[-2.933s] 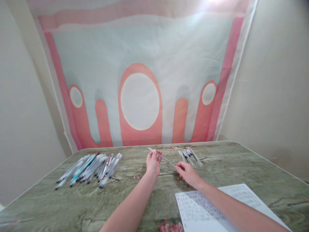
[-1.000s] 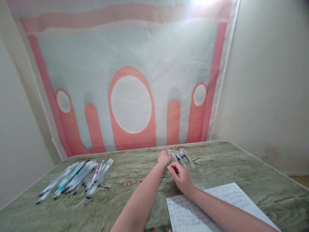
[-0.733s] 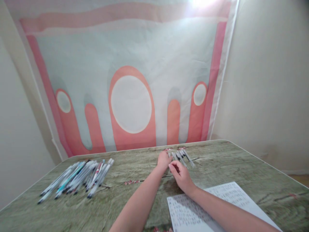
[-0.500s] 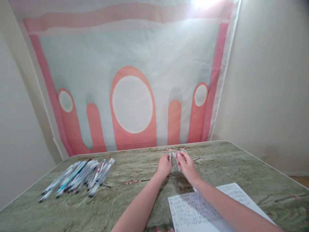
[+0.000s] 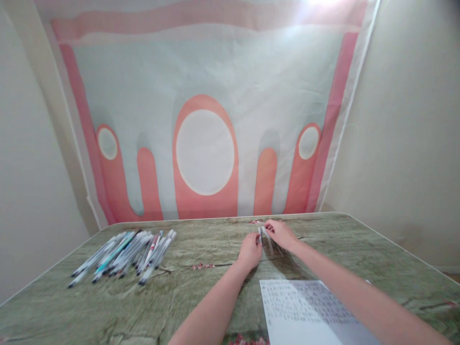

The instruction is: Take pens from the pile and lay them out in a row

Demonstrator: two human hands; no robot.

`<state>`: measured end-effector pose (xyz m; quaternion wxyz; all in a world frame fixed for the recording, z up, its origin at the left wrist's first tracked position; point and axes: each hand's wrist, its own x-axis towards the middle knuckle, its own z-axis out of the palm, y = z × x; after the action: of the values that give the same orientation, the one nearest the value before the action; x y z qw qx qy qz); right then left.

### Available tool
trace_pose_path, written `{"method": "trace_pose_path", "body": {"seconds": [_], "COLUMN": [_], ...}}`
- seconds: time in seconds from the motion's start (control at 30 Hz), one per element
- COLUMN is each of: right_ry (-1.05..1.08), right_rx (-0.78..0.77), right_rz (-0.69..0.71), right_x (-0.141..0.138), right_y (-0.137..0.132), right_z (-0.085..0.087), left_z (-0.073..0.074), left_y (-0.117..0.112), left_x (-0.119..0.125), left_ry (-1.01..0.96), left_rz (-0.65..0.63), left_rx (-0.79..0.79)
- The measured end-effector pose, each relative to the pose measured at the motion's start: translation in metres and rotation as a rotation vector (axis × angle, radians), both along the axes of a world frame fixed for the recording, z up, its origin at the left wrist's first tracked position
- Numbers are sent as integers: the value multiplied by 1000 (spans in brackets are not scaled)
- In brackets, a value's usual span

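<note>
A small group of pens point(image 5: 268, 240) lies on the green marbled table point(image 5: 201, 297) near its far edge. My right hand point(image 5: 282, 233) rests over the right side of this group, fingers loosely stretched and pointing left. My left hand point(image 5: 250, 251) sits just left of the group, fingers curled, with the tips pinched at the near end of one pen. Motion blur smears the pens and both hands.
A large pile of pens point(image 5: 125, 251) lies at the table's left. A white sheet with printed text point(image 5: 298, 306) lies near me, under my right forearm. A pink and white cloth point(image 5: 204, 143) hangs on the wall behind the table.
Earlier both hands held one thin pen up between them. They then moved to the small group at the far edge. My right hand now lies over the group, with my left drawn slightly back.
</note>
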<state>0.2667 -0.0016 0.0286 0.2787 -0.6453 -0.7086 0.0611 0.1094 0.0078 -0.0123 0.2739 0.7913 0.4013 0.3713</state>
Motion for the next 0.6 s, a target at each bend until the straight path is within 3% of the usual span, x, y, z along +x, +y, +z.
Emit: {"method": "trace_pose_path", "body": {"seconds": [0.23, 0.43, 0.6], "right_ry": [-142, -141, -98], "right_rx": [-111, -85, -23], "right_rz": [22, 23, 5], "right_x": [-3, -2, -1], "right_y": [14, 18, 4], "right_z": [-5, -10, -13], "left_z": [1, 2, 3], "left_y": [-1, -3, -4], "left_x": [0, 1, 2], "left_ry": [128, 134, 126], "left_rz": [8, -10, -15], "left_rx": [39, 25, 12]}}
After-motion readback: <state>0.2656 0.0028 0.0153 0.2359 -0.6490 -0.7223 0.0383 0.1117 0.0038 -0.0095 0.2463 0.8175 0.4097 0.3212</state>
